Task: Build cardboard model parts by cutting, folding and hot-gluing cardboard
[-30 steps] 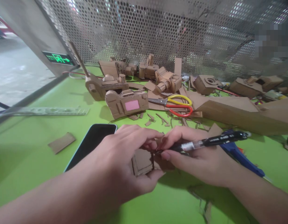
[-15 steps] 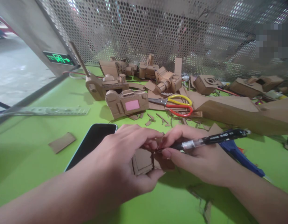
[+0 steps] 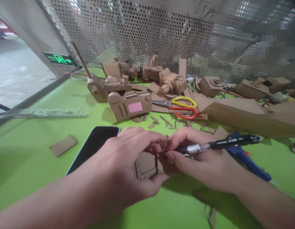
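My left hand [image 3: 128, 159] is wrapped round a small cardboard piece [image 3: 146, 165] with a raised border, its thumb along the lower edge. Pinched between the thumb and fingers of my right hand [image 3: 197, 156] is a black pen [image 3: 223, 142], pointing left. The pen's tip meets the top right of the cardboard piece, close to my left fingertips, which partly hide it. A dark phone [image 3: 94, 143] lies beside my left hand. Beyond my hands stands a cardboard camera [image 3: 130, 106] with a pink screen.
Scissors [image 3: 183, 106] with yellow and red handles lie among cardboard scraps [image 3: 166, 121]. A blue cutter [image 3: 249, 163] is partly behind my right hand. More cardboard models [image 3: 172, 81] line the back before a perforated metal panel [image 3: 147, 28]. A clear ruler [image 3: 54, 113] is at left.
The pen's rear end has swung slightly to the right and leans a little lower. My left hand and the cardboard piece have hardly moved.
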Motion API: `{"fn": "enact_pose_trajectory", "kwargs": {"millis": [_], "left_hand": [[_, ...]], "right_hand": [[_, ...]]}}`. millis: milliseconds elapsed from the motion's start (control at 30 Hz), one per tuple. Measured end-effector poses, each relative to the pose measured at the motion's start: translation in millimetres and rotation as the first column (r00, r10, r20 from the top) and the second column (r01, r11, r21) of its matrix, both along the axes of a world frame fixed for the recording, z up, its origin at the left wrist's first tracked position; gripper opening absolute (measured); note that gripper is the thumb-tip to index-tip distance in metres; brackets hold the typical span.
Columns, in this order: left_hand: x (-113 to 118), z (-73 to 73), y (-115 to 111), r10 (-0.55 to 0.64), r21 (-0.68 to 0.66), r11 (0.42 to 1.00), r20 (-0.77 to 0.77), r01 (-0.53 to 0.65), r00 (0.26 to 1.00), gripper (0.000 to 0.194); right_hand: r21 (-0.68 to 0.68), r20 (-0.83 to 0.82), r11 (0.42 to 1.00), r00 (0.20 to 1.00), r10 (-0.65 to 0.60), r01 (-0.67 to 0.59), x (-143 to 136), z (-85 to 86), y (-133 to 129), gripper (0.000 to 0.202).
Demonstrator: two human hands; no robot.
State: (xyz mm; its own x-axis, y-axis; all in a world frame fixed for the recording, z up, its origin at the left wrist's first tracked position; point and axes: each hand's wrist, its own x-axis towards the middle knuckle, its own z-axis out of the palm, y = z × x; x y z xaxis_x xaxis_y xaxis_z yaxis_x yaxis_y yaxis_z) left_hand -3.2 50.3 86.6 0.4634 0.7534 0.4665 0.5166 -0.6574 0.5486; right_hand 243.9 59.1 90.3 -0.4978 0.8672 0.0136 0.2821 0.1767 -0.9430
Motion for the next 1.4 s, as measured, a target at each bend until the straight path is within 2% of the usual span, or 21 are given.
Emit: {"fn": "enact_pose_trajectory", "kwargs": {"millis": [233, 433, 733, 967, 1400], "left_hand": [[-0.3, 1.5, -0.4, 0.004, -0.015, 1.000, 0.001, -0.004, 1.000, 0.029], [1.6, 0.2, -0.4, -0.002, -0.022, 1.000, 0.011, 0.003, 1.000, 0.029], [-1.4, 2.2, 0.3, -0.001, -0.019, 1.000, 0.017, 0.001, 1.000, 0.031], [-0.7, 1.4, 0.2, -0.003, -0.024, 1.000, 0.013, 0.003, 1.000, 0.029], [0.2, 1.4, -1.1, -0.008, -0.016, 1.000, 0.008, 0.009, 1.000, 0.029]], "right_hand": [[-0.037, -0.006, 0.999, 1.000, 0.005, -0.005, 0.1, -0.2, -0.3, 0.012], [0.045, 0.055, 0.999, 0.998, -0.019, 0.017, 0.7, 1.6, -0.3, 0.012], [0.074, 0.069, 0.997, 0.997, -0.035, 0.030, 0.8, 1.8, -0.2, 0.013], [0.024, 0.055, 1.000, 0.998, -0.022, 0.020, 0.4, 1.6, 0.4, 0.013], [0.042, 0.073, 0.998, 0.996, -0.043, 0.040, 0.0, 1.5, 0.1, 0.014]]}}
